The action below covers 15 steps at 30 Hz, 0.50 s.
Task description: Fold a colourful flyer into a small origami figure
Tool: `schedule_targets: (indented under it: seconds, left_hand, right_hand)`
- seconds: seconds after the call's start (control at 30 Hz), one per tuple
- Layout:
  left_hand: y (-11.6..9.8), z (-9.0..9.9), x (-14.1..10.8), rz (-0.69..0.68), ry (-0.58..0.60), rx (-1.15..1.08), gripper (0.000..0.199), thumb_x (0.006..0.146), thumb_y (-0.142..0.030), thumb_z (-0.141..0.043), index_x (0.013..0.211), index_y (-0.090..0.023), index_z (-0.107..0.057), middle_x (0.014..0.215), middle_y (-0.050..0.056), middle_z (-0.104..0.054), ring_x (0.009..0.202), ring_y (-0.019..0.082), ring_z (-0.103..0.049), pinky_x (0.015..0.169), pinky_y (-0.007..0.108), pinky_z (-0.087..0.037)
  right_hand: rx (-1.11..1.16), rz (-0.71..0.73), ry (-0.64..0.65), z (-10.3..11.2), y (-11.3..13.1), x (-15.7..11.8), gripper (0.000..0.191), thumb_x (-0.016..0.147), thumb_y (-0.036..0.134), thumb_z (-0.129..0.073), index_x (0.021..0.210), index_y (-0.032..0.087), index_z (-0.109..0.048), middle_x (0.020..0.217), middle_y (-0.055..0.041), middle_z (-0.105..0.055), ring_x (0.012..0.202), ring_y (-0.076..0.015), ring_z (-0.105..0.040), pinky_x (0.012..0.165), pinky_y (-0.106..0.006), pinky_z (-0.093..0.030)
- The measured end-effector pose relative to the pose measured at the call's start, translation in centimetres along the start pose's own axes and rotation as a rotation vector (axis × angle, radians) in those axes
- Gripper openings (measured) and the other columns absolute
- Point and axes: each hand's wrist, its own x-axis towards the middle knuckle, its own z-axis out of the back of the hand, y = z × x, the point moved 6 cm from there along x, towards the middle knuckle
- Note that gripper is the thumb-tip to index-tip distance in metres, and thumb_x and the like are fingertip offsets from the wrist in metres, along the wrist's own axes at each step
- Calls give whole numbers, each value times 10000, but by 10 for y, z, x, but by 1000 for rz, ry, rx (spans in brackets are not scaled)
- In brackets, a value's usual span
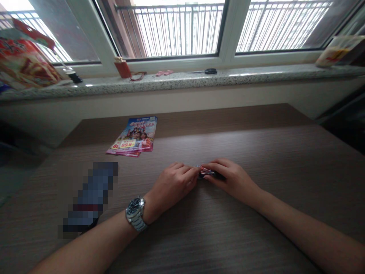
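Both hands meet over the middle of the brown wooden table, on a small glossy printed piece in red, white and dark colours. It looks flat or folded, but the fingers cover much of it and I cannot tell its kind. My left hand, with a metal watch on its wrist, is closed with its fingertips at the piece's left end. From the other side, my right hand pinches the right part, fingers above and thumb nearer me.
Left of my hands lie a stack of colourful flyers and a pixelated dark oblong. On the granite sill are a red lighter-like object, pink strips, dark-handled scissors and food packages at the left.
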Motion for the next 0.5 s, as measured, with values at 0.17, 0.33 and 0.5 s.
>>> schedule_targets:
  seconds: [0.17, 0.33, 0.5]
  left_hand:
    - [-1, 0, 0, -8, -15, -20, 243, 1016, -220, -524, 1235, -192, -627, 1013, 53, -743, 880, 217, -674, 809, 368, -526]
    - [-2, 1, 1, -5, 2, -56, 248, 1004, -235, -545, 1230, -179, -631, 1043, 62, -731, 921, 233, -671, 835, 387, -542]
    - [0, 0, 0, 23, -39, -151, 272, 993, -228, -567, 1252, -173, -632, 1220, 81, -697, 1047, 227, -664, 920, 379, -546]
  right_hand:
    - [12, -45, -19, 1, -1, 0, 190, 950, 284, -673, 1131, 227, -666, 1017, -51, -736, 925, -206, -694, 815, -327, -549]
    - [35, -76, -48, 1, -3, -1, 172, 934, 306, -699, 1078, 222, -658, 1010, -46, -745, 915, -199, -706, 813, -313, -549]
    - [54, -95, -46, 1, -4, -1, 168, 926, 304, -708, 1065, 229, -649, 972, -29, -745, 877, -192, -708, 794, -308, -549]
